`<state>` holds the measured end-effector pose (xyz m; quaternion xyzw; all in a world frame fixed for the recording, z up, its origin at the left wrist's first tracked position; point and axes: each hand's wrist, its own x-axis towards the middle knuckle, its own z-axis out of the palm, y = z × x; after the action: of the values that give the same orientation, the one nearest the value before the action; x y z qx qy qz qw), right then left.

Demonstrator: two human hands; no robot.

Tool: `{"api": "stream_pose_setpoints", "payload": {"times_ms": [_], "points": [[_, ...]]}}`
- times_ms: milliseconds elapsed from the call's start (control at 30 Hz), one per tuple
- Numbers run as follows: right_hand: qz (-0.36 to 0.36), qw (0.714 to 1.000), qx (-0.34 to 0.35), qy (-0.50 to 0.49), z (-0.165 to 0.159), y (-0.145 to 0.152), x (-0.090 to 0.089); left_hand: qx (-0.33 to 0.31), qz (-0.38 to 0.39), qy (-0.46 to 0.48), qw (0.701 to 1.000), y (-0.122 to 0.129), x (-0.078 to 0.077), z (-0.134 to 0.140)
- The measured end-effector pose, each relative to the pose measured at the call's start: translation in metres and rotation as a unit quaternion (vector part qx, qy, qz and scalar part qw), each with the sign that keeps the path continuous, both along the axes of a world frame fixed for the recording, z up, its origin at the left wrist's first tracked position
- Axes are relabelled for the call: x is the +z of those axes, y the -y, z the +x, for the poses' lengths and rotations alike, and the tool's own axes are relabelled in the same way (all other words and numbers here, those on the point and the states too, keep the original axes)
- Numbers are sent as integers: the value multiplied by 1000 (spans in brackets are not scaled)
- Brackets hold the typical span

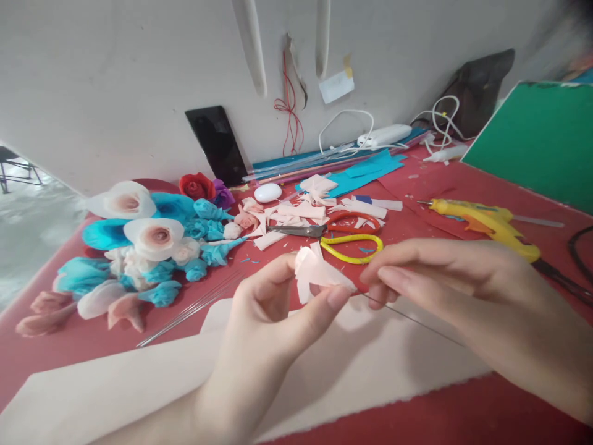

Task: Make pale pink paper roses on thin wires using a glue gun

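Observation:
My left hand (pixel 278 327) pinches a pale pink paper flower (pixel 319 272) between thumb and fingers, with its petals pointing left. From the flower's base a thin wire stem (pixel 417 322) runs down to the right. The fingers of my right hand (pixel 445 290) close around the wire just beside the base, and the exact contact is partly hidden. Under both hands lies a large cream paper sheet (pixel 139 377). Just beyond the flower rest scissors (pixel 352 247) with one red and one yellow handle, among pale pink paper scraps (pixel 301 213).
At left, finished paper flowers (pixel 157 238) are heaped beside several loose wires (pixel 189 312). A yellow glue gun (pixel 491 225) lies at right, near a green board (pixel 542 142). A dark phone (pixel 217 145) leans on the wall. Blue paper strips (pixel 361 176) lie behind.

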<state>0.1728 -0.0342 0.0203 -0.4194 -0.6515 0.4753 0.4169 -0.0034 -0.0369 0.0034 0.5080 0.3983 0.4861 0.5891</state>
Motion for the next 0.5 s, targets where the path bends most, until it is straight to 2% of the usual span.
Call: {"api": "stream_pose_setpoints", "payload": {"times_ms": [67,167,333,500], "points": [[28,999,-3,17,2,-2,0,3,-22,8,1000,0,-2,0],[64,995,-50,57,5,-4,2,-11,-49,20,999,-1,-4,0],[74,987,-93,107,8,-16,3,-34,-84,29,995,-5,-5,2],[18,988,-47,147,7,-31,-9,-12,-79,-25,996,-9,-4,2]]}}
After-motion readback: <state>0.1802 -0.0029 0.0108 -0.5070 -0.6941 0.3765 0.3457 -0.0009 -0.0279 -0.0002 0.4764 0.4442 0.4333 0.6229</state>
